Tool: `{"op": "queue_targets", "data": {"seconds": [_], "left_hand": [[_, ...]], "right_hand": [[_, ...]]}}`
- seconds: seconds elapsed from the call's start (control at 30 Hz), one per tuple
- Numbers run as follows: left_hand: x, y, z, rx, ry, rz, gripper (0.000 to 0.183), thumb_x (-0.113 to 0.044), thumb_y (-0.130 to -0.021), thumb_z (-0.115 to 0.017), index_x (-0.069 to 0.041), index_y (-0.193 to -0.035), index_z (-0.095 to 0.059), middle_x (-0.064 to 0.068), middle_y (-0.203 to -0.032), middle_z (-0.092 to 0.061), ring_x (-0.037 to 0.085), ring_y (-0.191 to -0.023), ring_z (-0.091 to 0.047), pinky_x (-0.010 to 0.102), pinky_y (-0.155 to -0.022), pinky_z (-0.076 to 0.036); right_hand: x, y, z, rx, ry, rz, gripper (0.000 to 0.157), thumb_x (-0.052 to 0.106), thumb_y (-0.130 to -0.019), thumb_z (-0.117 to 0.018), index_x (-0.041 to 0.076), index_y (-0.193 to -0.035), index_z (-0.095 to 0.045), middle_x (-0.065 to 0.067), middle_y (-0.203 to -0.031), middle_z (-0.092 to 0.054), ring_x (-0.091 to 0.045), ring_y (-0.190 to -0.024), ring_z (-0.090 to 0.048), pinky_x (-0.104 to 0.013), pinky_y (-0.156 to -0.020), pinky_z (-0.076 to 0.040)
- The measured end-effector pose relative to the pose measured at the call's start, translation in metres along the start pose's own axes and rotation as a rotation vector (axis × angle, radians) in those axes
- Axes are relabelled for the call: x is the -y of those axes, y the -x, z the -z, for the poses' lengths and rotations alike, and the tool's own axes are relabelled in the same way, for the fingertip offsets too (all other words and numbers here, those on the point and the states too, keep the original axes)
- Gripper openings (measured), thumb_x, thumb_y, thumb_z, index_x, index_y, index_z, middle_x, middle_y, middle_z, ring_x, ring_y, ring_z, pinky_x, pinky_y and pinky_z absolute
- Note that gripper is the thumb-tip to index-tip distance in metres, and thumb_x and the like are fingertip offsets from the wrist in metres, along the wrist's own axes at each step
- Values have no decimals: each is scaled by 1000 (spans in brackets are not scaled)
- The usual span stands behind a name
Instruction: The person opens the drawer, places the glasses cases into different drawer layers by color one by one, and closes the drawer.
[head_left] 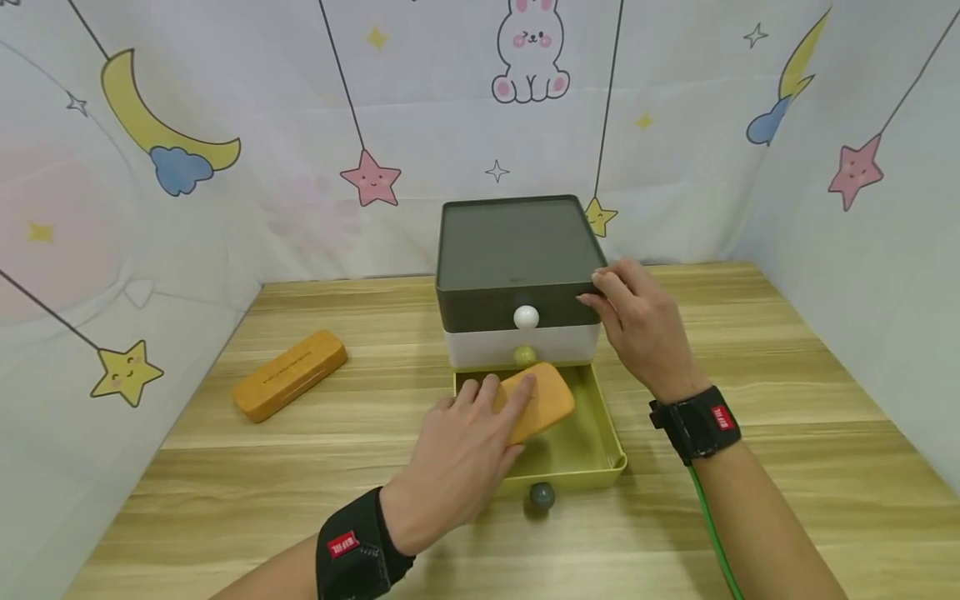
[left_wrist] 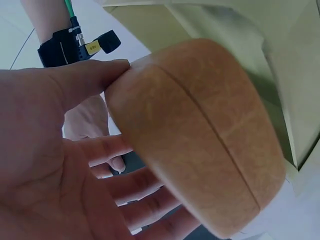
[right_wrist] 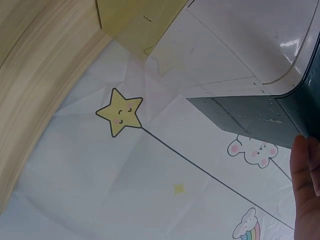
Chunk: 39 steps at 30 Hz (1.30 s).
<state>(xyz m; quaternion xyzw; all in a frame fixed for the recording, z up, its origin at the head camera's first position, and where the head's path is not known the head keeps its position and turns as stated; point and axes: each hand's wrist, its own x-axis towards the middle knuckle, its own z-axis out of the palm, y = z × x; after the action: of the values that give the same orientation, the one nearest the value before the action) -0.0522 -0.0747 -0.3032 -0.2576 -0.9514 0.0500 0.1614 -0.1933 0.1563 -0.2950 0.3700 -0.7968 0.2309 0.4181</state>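
Observation:
My left hand (head_left: 461,446) holds an orange-tan glasses case (head_left: 546,402), thumb on one side and fingers on the other. The case is tilted above the pulled-out bottom drawer (head_left: 573,454), which is olive yellow with a dark round knob (head_left: 542,497). A lengthwise seam shows on the case in the left wrist view. At the front right top corner of the small drawer box (head_left: 521,242), my right hand (head_left: 643,329) grips the dark green edge with thumb and fingertips. In the right wrist view only part of its fingers (right_wrist: 301,175) shows against the dark panel.
Another orange-tan case (head_left: 290,375) with printed lettering lies on the wooden table (head_left: 360,333) to the left. The upper drawers are shut, with a white knob (head_left: 527,317) and a yellow knob (head_left: 524,356). Patterned cloth walls (head_left: 435,108) enclose the back and sides.

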Motion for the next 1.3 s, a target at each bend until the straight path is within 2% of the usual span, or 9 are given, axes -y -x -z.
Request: {"op": "queue_targets", "data": {"seconds": [0.27, 0.57, 0.83, 1.07, 1.3], "left_hand": [[-3, -15, -9, -36, -47, -24, 72, -46, -85, -69, -18, -145, -43, 11, -108, -56, 24, -92, -54, 34, -67, -52], [-7, -33, -19, 82, -106, -22, 70, -48, -87, -65, -16, -145, -44, 10, -110, -59, 23, -96, -56, 33, -78, -53], [-6, -40, -28, 119, -116, -48, 67, -47, -89, -64, -13, -144, -46, 10, -110, -60, 22, -100, -55, 32, -82, -52], [-7, -43, -35, 133, -85, -58, 65, -43, -87, -67, -12, -141, -49, 9, -113, -61, 21, -102, -55, 33, -90, -50], [-10, -48, -41, 177, -129, -51, 64, -45, -87, -66, -13, -140, -50, 9, -116, -62, 22, -102, -56, 32, -89, -50]], "right_hand": [[0, 0, -1, 0, 7, 0, 19, 10, -87, -69, -2, -99, -63, -14, -87, -52, -20, -66, -45, -34, -55, -43], [-1, 1, 0, 1, 2, -3, 19, 10, -87, -69, -2, -99, -63, -14, -88, -52, -21, -67, -46, -34, -56, -43], [-1, 0, 0, 5, 2, -2, 18, 11, -87, -69, -1, -100, -63, -14, -88, -52, -20, -67, -45, -34, -56, -42], [-1, 1, 0, 4, 5, -6, 19, 11, -87, -69, -1, -100, -63, -14, -88, -52, -20, -67, -45, -34, -56, -42], [0, 1, 0, 4, 1, -10, 19, 11, -87, -69, -1, -100, -63, -14, -88, -52, -20, -67, -45, -34, -56, -42]]}}
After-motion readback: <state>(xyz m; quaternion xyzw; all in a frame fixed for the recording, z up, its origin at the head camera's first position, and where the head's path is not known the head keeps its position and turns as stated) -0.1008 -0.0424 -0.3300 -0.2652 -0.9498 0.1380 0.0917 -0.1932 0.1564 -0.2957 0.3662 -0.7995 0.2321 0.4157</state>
